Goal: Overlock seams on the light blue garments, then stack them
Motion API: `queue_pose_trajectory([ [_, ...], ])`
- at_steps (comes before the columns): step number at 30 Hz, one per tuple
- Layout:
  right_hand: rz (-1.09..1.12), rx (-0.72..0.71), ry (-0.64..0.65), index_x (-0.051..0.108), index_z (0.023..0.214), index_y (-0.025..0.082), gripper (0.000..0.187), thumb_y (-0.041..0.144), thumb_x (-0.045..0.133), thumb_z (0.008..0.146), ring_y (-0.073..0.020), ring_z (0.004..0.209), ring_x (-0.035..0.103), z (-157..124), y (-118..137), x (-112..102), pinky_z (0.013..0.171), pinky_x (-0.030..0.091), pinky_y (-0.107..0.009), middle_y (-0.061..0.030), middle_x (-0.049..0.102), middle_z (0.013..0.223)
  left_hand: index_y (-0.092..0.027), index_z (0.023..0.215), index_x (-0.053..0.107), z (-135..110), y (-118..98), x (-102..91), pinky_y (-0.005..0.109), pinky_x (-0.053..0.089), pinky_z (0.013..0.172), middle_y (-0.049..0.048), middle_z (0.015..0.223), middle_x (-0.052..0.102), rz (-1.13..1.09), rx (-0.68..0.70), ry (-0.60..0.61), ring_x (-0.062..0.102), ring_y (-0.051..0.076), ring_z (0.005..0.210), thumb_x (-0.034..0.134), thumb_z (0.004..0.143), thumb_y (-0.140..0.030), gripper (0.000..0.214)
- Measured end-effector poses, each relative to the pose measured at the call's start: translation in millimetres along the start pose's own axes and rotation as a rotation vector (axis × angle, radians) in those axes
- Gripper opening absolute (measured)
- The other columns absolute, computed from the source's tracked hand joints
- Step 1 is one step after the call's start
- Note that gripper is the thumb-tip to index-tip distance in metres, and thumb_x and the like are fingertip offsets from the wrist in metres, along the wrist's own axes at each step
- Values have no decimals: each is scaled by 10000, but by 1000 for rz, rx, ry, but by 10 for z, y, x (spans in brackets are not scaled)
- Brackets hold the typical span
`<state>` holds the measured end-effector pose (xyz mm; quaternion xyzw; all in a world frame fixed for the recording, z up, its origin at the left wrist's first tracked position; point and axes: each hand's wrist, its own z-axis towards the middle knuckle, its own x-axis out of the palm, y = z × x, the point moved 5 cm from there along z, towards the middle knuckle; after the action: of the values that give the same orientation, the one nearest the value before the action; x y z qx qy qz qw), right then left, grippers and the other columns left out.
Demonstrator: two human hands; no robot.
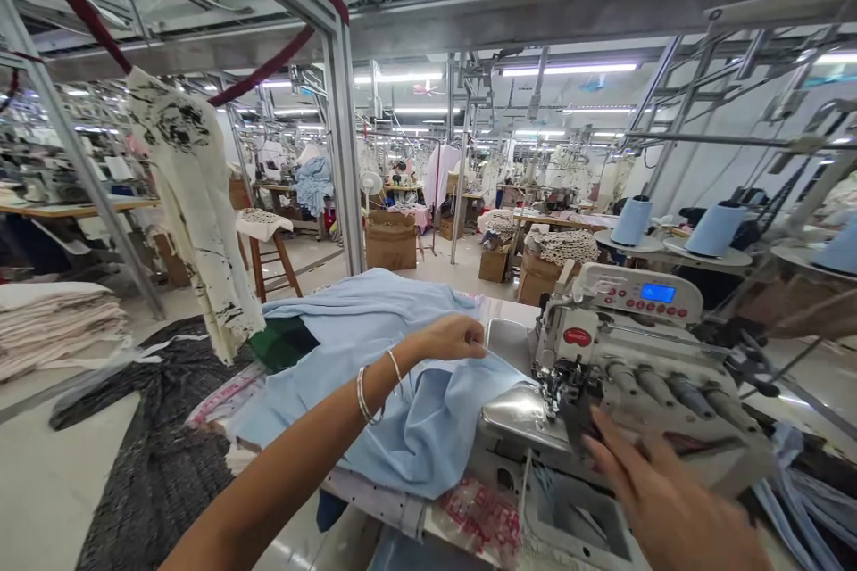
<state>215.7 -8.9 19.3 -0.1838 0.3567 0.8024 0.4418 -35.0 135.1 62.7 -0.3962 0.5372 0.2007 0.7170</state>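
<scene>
One black-patterned white garment (191, 187) hangs well left of the overlock sewing machine (646, 341). Nearer the machine, light-blue fabric (428, 428) spreads over the surface (512, 310), its long axis running rightward to a narrow corner beside the presser foot (554, 388). Just left of the machine, the left hand (455, 337), nearer the fabric, has its fingers curled closed on the upper edge. Before the machine, the blurred right hand (676, 500) points leftward, fabric beyond its fingertips; whether it grasps anything, I cannot tell.
</scene>
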Motion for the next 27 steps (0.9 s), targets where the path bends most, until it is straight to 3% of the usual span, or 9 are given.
queue_pose_trajectory([
  [3, -487, -131, 203, 645, 1047, 245, 363, 429, 344, 965, -139, 481, 580, 205, 376, 316, 391, 236, -247, -93, 666, 961, -132, 795, 664, -83, -28, -80, 199, 389, 610, 8, 801, 593, -22, 16, -97, 520, 98, 671, 638, 806, -254, 125],
  [6, -757, -35, 370, 568, 919, 170, 183, 314, 459, 942, -206, 544, 657, 411, 600, 498, 409, 332, -243, -51, 637, 780, -144, 803, 673, -181, -107, -133, 209, 421, 669, 30, 914, 583, -38, 47, -172, 544, 106, 725, 645, 810, -252, 111],
  [11, -780, -4, 426, 519, 917, 145, 99, 233, 474, 933, -268, 696, 706, 567, 740, 605, 509, 475, -297, -77, 649, 791, -162, 785, 680, -304, -241, -177, 223, 409, 677, 16, 829, 578, -6, 109, -240, 552, 125, 737, 635, 821, -222, 83],
  [20, -786, -25, 427, 507, 970, 156, 142, 233, 388, 967, -288, 716, 706, 454, 625, 596, 529, 471, -330, -60, 675, 744, -143, 809, 619, -628, -463, -190, 284, 405, 660, 53, 873, 630, 337, 72, -311, 593, 185, 762, 496, 914, -201, 172],
  [27, -744, -1, 418, 495, 946, 161, 167, 292, 394, 970, -297, 711, 705, 427, 600, 646, 491, 415, -300, -86, 680, 768, -157, 811, 562, -832, -455, -51, 237, 429, 657, 33, 920, 581, -42, 82, -371, 560, 120, 703, 491, 904, -176, 118],
])
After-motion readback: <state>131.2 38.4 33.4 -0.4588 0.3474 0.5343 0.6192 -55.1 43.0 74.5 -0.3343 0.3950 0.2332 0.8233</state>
